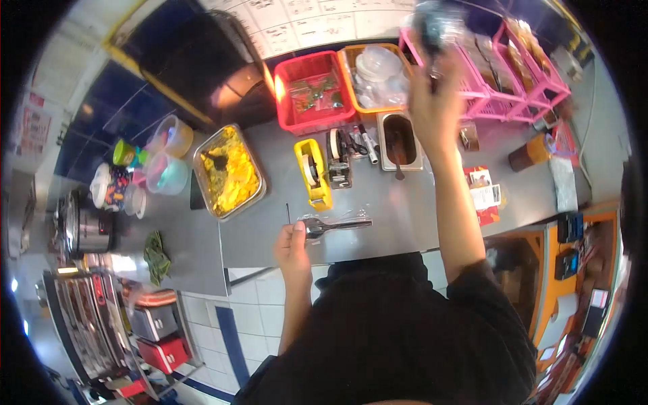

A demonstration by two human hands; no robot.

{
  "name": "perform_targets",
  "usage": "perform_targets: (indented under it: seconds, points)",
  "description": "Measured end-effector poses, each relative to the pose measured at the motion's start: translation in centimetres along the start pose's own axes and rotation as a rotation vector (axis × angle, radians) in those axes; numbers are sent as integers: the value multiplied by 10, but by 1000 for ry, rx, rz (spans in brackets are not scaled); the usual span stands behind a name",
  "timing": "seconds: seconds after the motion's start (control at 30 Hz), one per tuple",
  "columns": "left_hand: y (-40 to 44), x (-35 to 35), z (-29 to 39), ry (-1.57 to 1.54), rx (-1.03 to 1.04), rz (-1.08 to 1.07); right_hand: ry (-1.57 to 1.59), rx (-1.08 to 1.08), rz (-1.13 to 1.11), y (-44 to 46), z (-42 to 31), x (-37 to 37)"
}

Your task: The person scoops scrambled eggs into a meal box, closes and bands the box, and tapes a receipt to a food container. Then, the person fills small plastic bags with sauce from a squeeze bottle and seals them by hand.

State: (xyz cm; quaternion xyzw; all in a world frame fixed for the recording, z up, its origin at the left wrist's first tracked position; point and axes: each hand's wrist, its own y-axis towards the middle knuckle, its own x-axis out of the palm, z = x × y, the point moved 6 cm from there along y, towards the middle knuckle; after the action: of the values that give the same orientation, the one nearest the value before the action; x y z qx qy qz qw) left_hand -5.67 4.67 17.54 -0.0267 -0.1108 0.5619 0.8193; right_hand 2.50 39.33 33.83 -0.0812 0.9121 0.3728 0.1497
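Glossy black plastic spoon, clear-wrapped; long axis 9–3 o'clock, handle toward 3. Left grip pinches bowl end; right grip clasps blurred packet.

The left hand pinches black cutlery in clear wrap near the counter's front edge, just below a yellow tape dispenser. The right hand is raised beside the orange bin and pink rack, gripping a bundle with dark parts and clear plastic, too blurred to make out. A red bin stands left of the orange one, while a dish of yellow food sits farther left, near stacked tubs.
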Motion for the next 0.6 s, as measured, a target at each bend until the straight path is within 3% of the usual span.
perform_targets:
  seconds: [0.07, 0.1, 0.13, 0.17, 0.23, 0.27, 0.3, 0.33, 0.37, 0.43, 0.5, 0.57, 0.6]
  points:
    - [-9, -8, -8, -33, -24, 30, -240, -227, -111, -9, 32, 63]
    - [-12, -14, -10, -50, -47, 42, -89, -146, -229, -26, 43, 79]
    - [-12, -22, -8, -74, -24, 99, -130, -124, -327, -46, 28, 81]
    - [-14, -23, -5, 33, 4, 32, 18, 28, -448, -70, 18, 86]
    - [-25, -27, 8, 256, -92, -79, 226, -104, -772, -135, -17, 83]
    - [-26, -35, 5, 242, -119, -20, 351, 71, -1108, -164, -34, 79]
    - [-24, -33, 5, 265, -84, -118, 461, 268, -1431, -193, -53, 70]
    - [-19, -28, 6, 292, -42, -231, 551, 406, -1507, -222, -50, 69]
    - [-9, -32, 2, 291, -56, -212, 635, 552, -1566, -247, -46, 67]
    - [9, -32, -27, 234, -250, -290, 475, 503, -1629, -260, -47, 55]
    - [43, -61, -42, -150, -408, 171, 309, 441, -1659, -266, -38, 40]
    - [99, -126, -115, -454, -330, 528, 289, 552, -1393, -262, -13, 25]
    - [124, -149, -127, -442, -288, 708, 296, 552, -1381, -262, -4, 19]
